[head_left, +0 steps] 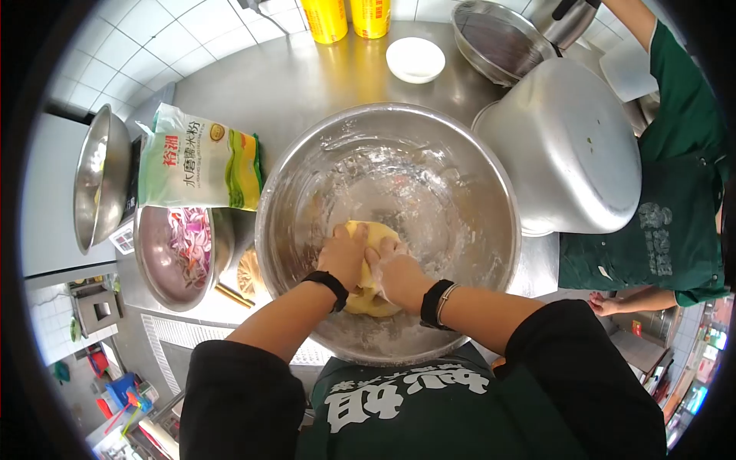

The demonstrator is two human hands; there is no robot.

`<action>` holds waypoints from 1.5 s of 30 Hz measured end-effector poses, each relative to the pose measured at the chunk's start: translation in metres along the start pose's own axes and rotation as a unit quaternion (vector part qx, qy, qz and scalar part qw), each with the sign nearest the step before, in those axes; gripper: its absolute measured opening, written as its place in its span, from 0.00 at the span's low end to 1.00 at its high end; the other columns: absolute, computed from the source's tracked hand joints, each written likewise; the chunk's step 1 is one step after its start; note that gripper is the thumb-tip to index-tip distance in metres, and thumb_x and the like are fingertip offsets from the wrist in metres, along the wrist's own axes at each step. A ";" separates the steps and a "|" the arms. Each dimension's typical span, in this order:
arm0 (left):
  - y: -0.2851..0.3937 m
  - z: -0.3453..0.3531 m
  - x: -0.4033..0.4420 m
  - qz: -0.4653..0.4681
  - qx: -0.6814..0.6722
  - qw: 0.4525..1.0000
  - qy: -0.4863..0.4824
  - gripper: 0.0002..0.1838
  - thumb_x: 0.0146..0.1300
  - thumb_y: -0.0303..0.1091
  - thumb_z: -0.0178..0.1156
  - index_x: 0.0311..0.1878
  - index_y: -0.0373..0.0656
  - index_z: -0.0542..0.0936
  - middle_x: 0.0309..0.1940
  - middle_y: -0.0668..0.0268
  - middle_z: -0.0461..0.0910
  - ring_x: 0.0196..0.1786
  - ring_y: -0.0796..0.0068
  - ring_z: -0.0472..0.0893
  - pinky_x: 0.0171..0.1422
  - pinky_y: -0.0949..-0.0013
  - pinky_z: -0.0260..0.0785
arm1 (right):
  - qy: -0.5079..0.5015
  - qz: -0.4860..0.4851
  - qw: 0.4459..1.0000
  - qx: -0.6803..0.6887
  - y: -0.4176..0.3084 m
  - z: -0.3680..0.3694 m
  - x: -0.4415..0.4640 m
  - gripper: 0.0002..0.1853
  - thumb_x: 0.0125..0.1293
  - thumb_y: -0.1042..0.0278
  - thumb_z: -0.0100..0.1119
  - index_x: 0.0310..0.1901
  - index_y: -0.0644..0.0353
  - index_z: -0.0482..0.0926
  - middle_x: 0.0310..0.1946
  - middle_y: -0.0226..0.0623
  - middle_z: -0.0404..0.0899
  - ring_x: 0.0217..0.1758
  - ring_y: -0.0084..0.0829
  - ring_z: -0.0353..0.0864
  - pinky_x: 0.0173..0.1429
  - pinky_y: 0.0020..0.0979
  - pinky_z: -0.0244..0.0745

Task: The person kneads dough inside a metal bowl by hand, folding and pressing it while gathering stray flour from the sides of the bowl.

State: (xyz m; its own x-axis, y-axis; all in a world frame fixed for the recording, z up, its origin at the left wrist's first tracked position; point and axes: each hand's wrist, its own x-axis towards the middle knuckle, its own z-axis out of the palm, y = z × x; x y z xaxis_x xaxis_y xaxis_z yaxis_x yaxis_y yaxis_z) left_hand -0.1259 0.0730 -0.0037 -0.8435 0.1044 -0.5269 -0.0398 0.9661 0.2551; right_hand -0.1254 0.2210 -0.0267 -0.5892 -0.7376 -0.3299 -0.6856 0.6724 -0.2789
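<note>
A lump of yellow dough [371,307] lies in the near part of a wide metal mixing bowl [491,169]. My left hand [343,257] presses on the dough's left side, its fingers curled over the top. Against the right side, my right hand [396,274] grips the same lump, with pale flour on its skin. Both hands sit close together and hide the middle of the dough. White flour streaks the bowl's inner wall and floor.
Left of the bowl are a flour bag [201,157] and a bowl of sliced onions [190,245]. A large upturned metal pot [563,146] touches the right side. Behind stand a white bowl [415,60] and yellow canisters [326,19]. A co-worker in a green apron [644,230] stands at right.
</note>
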 end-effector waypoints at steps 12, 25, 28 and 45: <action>0.010 -0.024 -0.023 0.045 -0.042 0.992 0.112 0.24 0.59 0.30 0.53 0.60 0.49 0.67 0.50 0.47 0.69 0.42 0.44 0.77 0.48 0.53 0.72 | 0.047 0.024 0.992 0.118 0.004 -0.076 -0.037 0.20 0.54 0.66 0.59 0.50 0.57 0.72 0.42 0.53 0.73 0.39 0.48 0.78 0.42 0.42 0.76; 0.028 -0.045 -0.101 0.223 0.023 0.969 0.100 0.25 0.51 0.32 0.62 0.55 0.47 0.72 0.50 0.46 0.67 0.49 0.44 0.73 0.54 0.56 0.70 | -0.055 -0.024 0.982 0.181 0.047 -0.087 -0.064 0.32 0.53 0.49 0.65 0.56 0.59 0.71 0.44 0.59 0.74 0.43 0.50 0.79 0.47 0.42 0.73; 0.026 -0.038 -0.102 0.174 -0.121 0.970 0.118 0.35 0.46 0.35 0.69 0.61 0.50 0.68 0.53 0.45 0.64 0.51 0.41 0.72 0.57 0.54 0.68 | -0.099 0.032 0.979 0.174 0.031 -0.074 -0.065 0.35 0.54 0.49 0.64 0.61 0.56 0.67 0.49 0.61 0.71 0.45 0.52 0.78 0.48 0.43 0.74; 0.015 0.018 0.000 0.067 0.027 0.997 0.001 0.27 0.56 0.34 0.58 0.62 0.51 0.68 0.53 0.45 0.67 0.43 0.48 0.80 0.47 0.58 0.74 | -0.092 0.011 0.989 0.114 0.047 -0.017 -0.019 0.42 0.46 0.67 0.67 0.66 0.52 0.61 0.46 0.53 0.75 0.40 0.47 0.81 0.42 0.37 0.77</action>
State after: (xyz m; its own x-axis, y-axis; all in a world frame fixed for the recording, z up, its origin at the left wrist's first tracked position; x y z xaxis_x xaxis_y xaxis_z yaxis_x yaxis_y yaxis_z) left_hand -0.1175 0.0914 -0.0146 -0.8404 0.2332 -0.4893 0.1027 0.9549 0.2787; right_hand -0.1535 0.2652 -0.0181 -0.5014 -0.7129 -0.4903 -0.5464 0.7003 -0.4594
